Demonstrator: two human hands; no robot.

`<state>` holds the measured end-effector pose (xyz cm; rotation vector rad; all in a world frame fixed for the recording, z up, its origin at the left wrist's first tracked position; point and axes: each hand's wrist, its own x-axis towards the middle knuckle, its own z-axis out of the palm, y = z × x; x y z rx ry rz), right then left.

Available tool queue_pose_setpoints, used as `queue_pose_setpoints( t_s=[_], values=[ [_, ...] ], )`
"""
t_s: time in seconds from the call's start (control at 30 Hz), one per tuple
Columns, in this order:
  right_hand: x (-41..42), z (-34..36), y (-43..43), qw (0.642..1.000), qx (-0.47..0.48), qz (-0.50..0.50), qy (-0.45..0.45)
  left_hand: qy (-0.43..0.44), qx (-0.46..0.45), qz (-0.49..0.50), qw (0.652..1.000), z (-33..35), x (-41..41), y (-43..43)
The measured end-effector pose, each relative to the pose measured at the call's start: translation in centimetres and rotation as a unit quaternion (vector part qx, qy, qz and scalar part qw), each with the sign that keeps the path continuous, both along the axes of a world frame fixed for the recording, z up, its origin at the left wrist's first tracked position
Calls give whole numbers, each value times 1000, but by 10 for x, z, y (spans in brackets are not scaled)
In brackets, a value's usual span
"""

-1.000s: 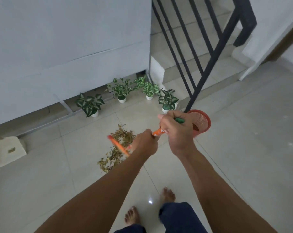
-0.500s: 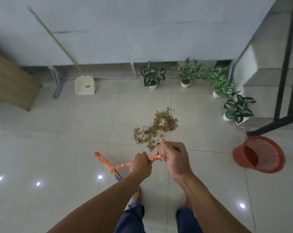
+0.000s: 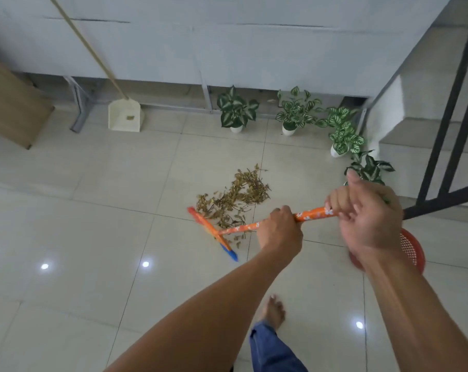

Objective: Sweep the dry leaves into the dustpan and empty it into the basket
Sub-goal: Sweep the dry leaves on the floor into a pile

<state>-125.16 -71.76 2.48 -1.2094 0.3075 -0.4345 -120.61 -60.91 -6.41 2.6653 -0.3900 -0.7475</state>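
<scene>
The broom (image 3: pixel 310 214) had swung against the leaves (image 3: pixel 235 197) in the middle of the floor (image 3: pixel 93 210), with the left hand (image 3: pixel 279 232) and right hand (image 3: pixel 367 216) curled round its handle. Sweeping could begin, though the dustpan (image 3: pixel 124 115) stood well apart at the far edge.

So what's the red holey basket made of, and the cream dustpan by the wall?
The red mesh basket looks like moulded plastic: even colour, regular lattice holes. The cream dustpan also looks plastic, smooth and matte; its long pale handle may be wood.
</scene>
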Motion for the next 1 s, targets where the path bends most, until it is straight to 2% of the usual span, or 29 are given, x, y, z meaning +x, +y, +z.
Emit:
queue_pose_setpoints(
  t_s=[0.13,0.27,0.47,0.77,0.87,1.0],
  values=[
    [12,0,9,998,17,67,-1,-29,11,75,997,-2,-12,18],
    [5,-24,36,993,-4,108,52,46,3,140,989,-24,-28,34],
    [9,-18,28,989,-73,120,43,64,-68,153,984,-25,-12,8],
    [35,34,-6,982,-58,175,-34,-5,-136,206,969,19,9,-18],
    [34,32,-4,980,-52,191,-15,28,-141,234,962,13,-3,-15],
    [28,14,10,981,-73,177,37,77,-126,223,964,-4,-11,-10]
  ],
)
